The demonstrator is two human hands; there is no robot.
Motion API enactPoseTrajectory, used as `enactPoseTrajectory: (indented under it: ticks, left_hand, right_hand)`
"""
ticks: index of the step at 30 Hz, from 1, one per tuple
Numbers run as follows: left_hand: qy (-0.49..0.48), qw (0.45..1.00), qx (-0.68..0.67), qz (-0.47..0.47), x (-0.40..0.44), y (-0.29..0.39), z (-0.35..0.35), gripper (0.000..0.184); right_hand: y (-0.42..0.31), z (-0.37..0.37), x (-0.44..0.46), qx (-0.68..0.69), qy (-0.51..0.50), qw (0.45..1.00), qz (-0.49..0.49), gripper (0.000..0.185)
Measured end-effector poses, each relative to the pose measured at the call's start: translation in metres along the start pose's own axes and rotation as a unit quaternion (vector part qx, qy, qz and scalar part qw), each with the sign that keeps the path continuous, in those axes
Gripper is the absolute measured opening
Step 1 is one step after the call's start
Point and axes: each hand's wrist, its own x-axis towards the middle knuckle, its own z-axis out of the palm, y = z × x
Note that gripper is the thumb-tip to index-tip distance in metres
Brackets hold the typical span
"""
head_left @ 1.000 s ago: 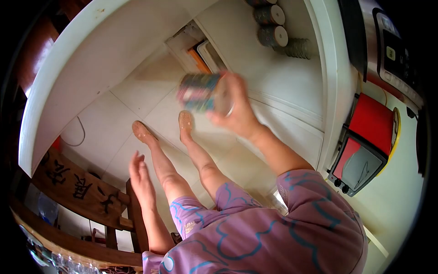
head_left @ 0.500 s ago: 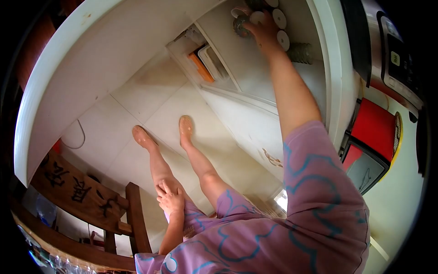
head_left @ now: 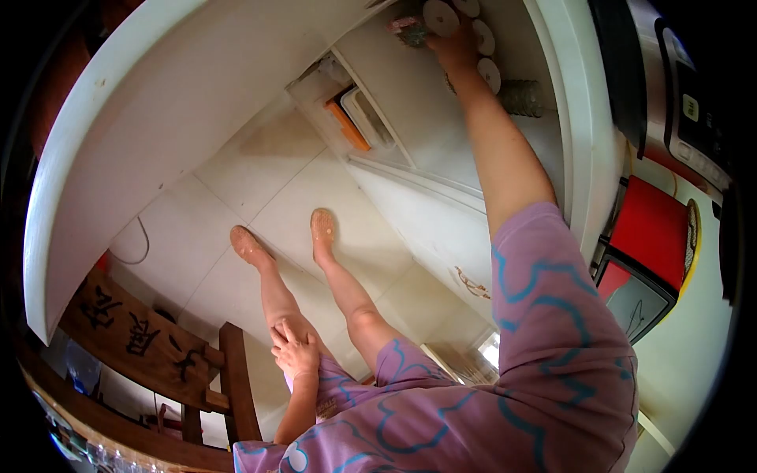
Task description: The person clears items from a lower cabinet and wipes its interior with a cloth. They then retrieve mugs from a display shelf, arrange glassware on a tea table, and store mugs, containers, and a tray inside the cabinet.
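Deep in the cupboard, my right hand (head_left: pixel 457 54) is wrapped around the near side of a white-lidded jar (head_left: pixel 441 17); its fingers are partly hidden behind it. Left of the hand is a small jar or packet with pink and dark contents (head_left: pixel 408 31), too blurred to name. More white lids (head_left: pixel 483 38) stand close on the right, and a ribbed clear glass jar (head_left: pixel 521 98) lies or stands near my wrist. My left hand (head_left: pixel 296 351) rests open on my knee, holding nothing.
An open white cupboard door (head_left: pixel 118 150) curves along the left. A lower compartment holds an orange-edged container (head_left: pixel 347 126). A wooden chair with carved characters (head_left: pixel 142 335) stands at lower left. A red box-like appliance (head_left: pixel 650 225) and a silver-black appliance (head_left: pixel 686 102) are on the right.
The white-lidded jar at my right hand looks larger and higher in view, apparently lifted. My right hand has shifted slightly. My left hand stays on the knee.
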Motion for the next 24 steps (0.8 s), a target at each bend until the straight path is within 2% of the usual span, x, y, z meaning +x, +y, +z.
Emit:
enactPoseTrajectory:
  ticks: [1,2,3,5,6,8,11,12,14,15,16,19,21,22,23,24]
  left_hand:
    - [-0.005,1.000,0.000,0.000,0.001,-0.001,0.001,0.074]
    - [-0.010,1.000,0.000,0.000,0.001,-0.001,0.001,0.074]
    - [-0.009,1.000,0.001,-0.001,0.001,-0.002,0.002,0.074]
    - [-0.009,1.000,0.005,0.001,0.000,-0.002,0.001,0.074]
    - [-0.009,1.000,0.005,0.001,0.000,-0.002,0.001,0.074]
    - [-0.018,1.000,-0.001,0.000,0.001,-0.002,0.000,0.074]
    - [-0.020,1.000,-0.005,0.001,0.001,-0.003,0.001,0.074]
    - [-0.020,1.000,-0.006,0.001,0.000,-0.003,0.002,0.074]
    - [-0.016,1.000,-0.006,-0.002,0.000,-0.003,0.002,0.074]
    - [-0.016,1.000,-0.008,-0.005,0.000,-0.004,0.004,0.074]
    - [0.006,1.000,-0.010,0.005,0.000,-0.006,0.006,0.074]
    - [0.022,0.999,-0.020,0.011,-0.002,-0.010,0.006,0.074]
    - [0.022,0.999,-0.034,-0.004,-0.003,-0.011,0.000,0.074]
    - [-0.005,0.998,-0.062,0.008,-0.006,-0.013,-0.004,0.074]
    - [-0.030,0.995,-0.090,0.014,-0.009,-0.019,-0.010,0.074]
    - [-0.061,0.990,-0.122,0.021,-0.014,-0.025,-0.013,0.075]
  right_hand:
    - [-0.004,0.004,-0.004,-0.011,0.024,0.986,0.166,0.062]
    - [-0.007,0.004,-0.004,-0.010,0.025,0.986,0.166,0.062]
    - [-0.010,0.003,-0.003,0.265,-0.005,0.923,0.278,0.051]
    - [0.007,0.012,-0.001,0.517,-0.036,0.774,0.363,0.039]
    - [0.040,0.030,0.002,0.340,-0.103,0.913,0.199,0.033]
    - [0.067,0.052,0.011,0.136,-0.162,0.977,0.018,0.027]
    - [0.066,0.062,0.015,0.168,-0.130,0.977,-0.010,0.026]
    - [0.064,0.064,0.016,0.221,-0.110,0.967,0.066,0.024]
    - [0.038,0.055,0.015,0.273,-0.089,0.948,0.139,0.023]
    - [0.002,0.034,0.009,0.467,-0.063,0.841,0.267,0.025]
    - [-0.024,0.017,0.000,0.629,-0.034,0.678,0.379,0.027]
    - [-0.031,0.018,-0.037,0.613,-0.050,0.671,0.414,0.022]
    - [-0.091,-0.002,-0.092,0.584,-0.023,0.686,0.434,0.020]
    - [-0.120,-0.016,-0.120,0.555,-0.058,0.703,0.440,0.029]
    - [-0.130,-0.018,-0.154,0.504,-0.130,0.750,0.408,0.029]
    - [-0.134,-0.022,-0.192,0.431,-0.247,0.794,0.352,0.028]
